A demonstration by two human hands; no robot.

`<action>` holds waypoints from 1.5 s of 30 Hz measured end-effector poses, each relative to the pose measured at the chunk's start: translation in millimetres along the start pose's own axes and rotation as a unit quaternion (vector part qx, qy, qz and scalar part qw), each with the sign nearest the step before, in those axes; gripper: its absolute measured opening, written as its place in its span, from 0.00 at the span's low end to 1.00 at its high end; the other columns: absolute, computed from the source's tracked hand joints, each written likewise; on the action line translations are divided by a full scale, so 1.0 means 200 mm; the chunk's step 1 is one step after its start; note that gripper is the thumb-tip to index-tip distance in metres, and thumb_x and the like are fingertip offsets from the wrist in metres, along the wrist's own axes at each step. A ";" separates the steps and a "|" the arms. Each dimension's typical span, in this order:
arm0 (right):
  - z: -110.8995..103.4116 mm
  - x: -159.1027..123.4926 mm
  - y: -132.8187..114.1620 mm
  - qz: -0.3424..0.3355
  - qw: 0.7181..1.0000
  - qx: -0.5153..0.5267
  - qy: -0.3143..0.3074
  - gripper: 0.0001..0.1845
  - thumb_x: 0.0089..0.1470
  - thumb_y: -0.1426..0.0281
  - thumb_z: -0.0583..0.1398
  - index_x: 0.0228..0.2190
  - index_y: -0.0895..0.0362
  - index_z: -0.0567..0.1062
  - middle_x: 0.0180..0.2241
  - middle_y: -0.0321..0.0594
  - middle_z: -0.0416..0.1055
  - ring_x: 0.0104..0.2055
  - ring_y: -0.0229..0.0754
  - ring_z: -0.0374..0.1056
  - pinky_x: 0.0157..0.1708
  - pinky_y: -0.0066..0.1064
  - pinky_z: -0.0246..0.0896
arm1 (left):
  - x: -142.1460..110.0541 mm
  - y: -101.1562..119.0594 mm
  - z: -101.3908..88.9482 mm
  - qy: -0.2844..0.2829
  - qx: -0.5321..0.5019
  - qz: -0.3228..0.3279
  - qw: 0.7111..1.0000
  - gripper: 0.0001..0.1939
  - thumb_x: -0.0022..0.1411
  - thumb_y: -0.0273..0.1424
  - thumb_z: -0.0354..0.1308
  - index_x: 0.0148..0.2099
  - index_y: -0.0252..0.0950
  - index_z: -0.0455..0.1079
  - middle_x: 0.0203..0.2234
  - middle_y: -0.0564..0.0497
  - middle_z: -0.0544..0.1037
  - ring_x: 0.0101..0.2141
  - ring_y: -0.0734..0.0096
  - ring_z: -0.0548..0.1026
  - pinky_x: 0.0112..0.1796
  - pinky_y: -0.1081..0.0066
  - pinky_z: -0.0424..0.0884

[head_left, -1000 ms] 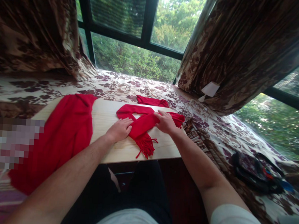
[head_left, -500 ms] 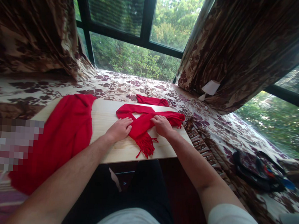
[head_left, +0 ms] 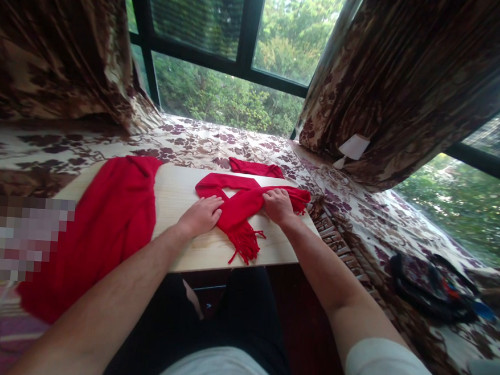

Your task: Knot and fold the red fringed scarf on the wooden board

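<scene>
A narrow red fringed scarf point(head_left: 235, 209) lies folded in a crossed shape on a pale wooden board point(head_left: 176, 196). My left hand point(head_left: 200, 215) rests flat on the board with its fingertips on the scarf's left edge, fingers stretched out. My right hand point(head_left: 278, 205) presses down on the scarf's right arm, fingers curled over the cloth near its fringed end point(head_left: 303, 197). The scarf's other fringed end point(head_left: 246, 247) hangs toward the board's near edge.
A larger red cloth point(head_left: 106, 223) drapes over the board's left side. A small red folded piece point(head_left: 255, 168) lies beyond the board on the floral bedding point(head_left: 218, 145). Brown patterned curtains hang on both sides of the window. A dark bag point(head_left: 431, 286) lies at the right.
My right hand slid left along the scarf's right arm, then back a little to the right. My left hand has stayed in place.
</scene>
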State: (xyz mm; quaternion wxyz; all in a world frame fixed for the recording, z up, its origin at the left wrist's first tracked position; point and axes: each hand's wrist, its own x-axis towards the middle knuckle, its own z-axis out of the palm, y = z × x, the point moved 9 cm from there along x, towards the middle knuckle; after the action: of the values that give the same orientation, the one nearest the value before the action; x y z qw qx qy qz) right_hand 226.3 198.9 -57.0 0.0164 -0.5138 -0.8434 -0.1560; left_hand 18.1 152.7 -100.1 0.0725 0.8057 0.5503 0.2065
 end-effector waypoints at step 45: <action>-0.12 -0.24 0.92 0.287 0.841 0.385 0.250 0.13 0.43 0.72 0.54 0.29 0.59 0.76 0.47 0.48 0.76 0.46 0.47 0.72 0.47 0.36 0.68 | -0.12 -0.07 -0.01 -0.004 0.001 -0.033 0.999 0.26 0.69 0.35 0.43 0.64 0.35 0.67 0.63 0.44 0.68 0.65 0.58 0.62 0.65 0.54 0.55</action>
State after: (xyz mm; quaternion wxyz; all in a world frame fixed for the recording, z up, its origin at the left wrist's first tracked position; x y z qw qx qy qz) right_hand 406.6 230.0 1.9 0.4667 -0.6288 -0.6180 0.0697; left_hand -2.0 135.5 -108.4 0.0811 0.7881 0.5763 0.2005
